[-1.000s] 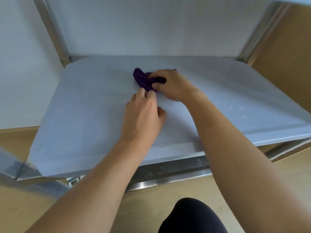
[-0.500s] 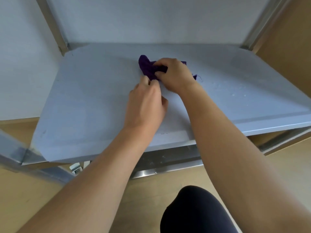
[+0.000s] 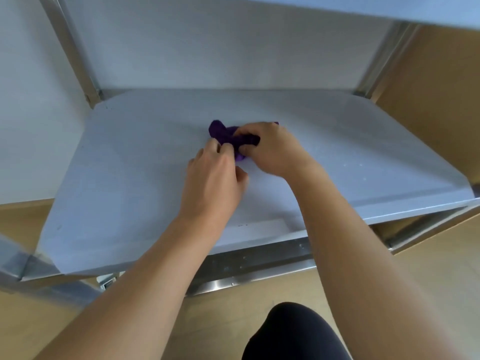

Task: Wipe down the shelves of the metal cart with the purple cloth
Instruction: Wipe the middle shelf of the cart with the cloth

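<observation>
- Since half a second ago the tail of the purple cloth (image 3: 223,133) that trailed past the right hand (image 3: 272,149) has mostly slipped out of sight, and the cloth is bunched tighter.
- The right hand's fingers curl over the cloth and its thumb tucks in below, gripping it against the shelf (image 3: 130,165).
- The left hand (image 3: 213,183) has bent fingers whose tips touch the cloth's near edge, its thumb apart; I cannot tell whether they pinch it.
- The cloth lies between both sets of fingertips, mid-shelf.
</observation>
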`<state>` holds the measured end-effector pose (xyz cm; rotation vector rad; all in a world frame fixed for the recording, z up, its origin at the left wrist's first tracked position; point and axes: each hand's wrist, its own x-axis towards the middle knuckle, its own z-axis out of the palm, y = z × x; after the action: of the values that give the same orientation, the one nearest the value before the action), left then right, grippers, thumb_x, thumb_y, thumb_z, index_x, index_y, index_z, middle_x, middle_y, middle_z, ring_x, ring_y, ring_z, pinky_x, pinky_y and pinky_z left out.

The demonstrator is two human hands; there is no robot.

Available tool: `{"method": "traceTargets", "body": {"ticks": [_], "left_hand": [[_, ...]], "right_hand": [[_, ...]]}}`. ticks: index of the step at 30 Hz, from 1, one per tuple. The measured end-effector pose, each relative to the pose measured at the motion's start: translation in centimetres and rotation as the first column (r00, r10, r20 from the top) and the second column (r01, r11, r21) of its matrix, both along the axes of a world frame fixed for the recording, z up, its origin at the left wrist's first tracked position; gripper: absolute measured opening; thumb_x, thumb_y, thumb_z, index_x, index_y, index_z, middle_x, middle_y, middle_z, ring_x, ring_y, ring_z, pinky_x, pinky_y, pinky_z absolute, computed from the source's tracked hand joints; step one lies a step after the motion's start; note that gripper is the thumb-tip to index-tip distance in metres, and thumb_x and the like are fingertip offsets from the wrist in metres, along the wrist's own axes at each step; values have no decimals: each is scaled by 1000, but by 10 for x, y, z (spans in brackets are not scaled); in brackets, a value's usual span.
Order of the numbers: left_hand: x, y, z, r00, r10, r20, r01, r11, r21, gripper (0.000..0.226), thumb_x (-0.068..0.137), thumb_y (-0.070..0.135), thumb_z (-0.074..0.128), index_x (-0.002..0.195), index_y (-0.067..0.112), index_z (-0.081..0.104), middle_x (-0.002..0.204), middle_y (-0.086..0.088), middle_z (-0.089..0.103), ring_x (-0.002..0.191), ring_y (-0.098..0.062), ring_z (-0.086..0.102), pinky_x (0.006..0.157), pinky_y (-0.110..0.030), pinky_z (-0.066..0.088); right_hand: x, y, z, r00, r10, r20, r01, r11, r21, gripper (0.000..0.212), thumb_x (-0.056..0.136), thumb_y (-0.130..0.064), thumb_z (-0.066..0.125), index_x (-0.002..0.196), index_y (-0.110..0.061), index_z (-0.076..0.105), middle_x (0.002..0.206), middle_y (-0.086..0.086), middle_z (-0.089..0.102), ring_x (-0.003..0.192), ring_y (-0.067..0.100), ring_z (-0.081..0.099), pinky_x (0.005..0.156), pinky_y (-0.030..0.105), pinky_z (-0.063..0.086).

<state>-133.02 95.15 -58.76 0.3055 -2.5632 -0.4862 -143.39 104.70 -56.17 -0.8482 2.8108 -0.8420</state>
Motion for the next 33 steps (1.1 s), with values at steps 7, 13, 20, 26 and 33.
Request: {"method": "traceTargets", "body": {"ticks": [7, 13, 20, 26, 33], "left_hand": [[7, 11, 7, 999, -6, 32, 9, 996, -93, 7, 85, 14, 57, 85, 8, 53, 97, -15, 54, 80, -36, 55, 64, -35, 30], [3, 50, 9, 995, 55, 84, -52, 998, -47, 23, 88, 2, 49, 110, -2, 53, 118, -22, 47, 97, -41, 53, 77, -45, 42], [-12, 103, 7, 994, 0, 106, 5, 999, -50, 26, 87, 0, 47, 113, -2, 52, 123, -20, 46, 106, -37, 52, 85, -40, 44], [-25, 130, 6, 977, -183, 107, 189, 981, -51, 16, 87, 1, 50, 103, 3, 54, 116, -18, 48, 99, -38, 54, 81, -42, 42], [-29, 133, -1, 966, -231, 119, 239, 970, -52, 22, 88, 2, 47, 106, 2, 60, 113, -17, 53, 102, -37, 52, 87, -44, 40]], "right_hand": [[30, 22, -26, 983, -115, -144, 97, 987, -130, 33, 90, -22, 58, 121, -34, 64, 122, -12, 66, 118, 26, 54, 96, 46, 46], [31, 35, -25, 978, -147, -151, 126, 982, -141, 31, 92, -26, 54, 118, -37, 65, 118, -14, 67, 117, 22, 55, 92, 43, 48], [16, 86, -22, 965, -216, -149, 199, 973, -118, 30, 95, -27, 53, 123, -33, 64, 121, -12, 66, 117, 18, 54, 93, 39, 48], [2, 136, -22, 945, -287, -159, 280, 958, -65, 33, 95, -24, 52, 125, -35, 62, 122, -11, 65, 116, 19, 54, 91, 42, 48], [-25, 223, -18, 881, -427, -205, 442, 896, 32, 37, 98, -24, 49, 133, -35, 54, 130, -6, 61, 121, 25, 52, 94, 41, 45]]}}
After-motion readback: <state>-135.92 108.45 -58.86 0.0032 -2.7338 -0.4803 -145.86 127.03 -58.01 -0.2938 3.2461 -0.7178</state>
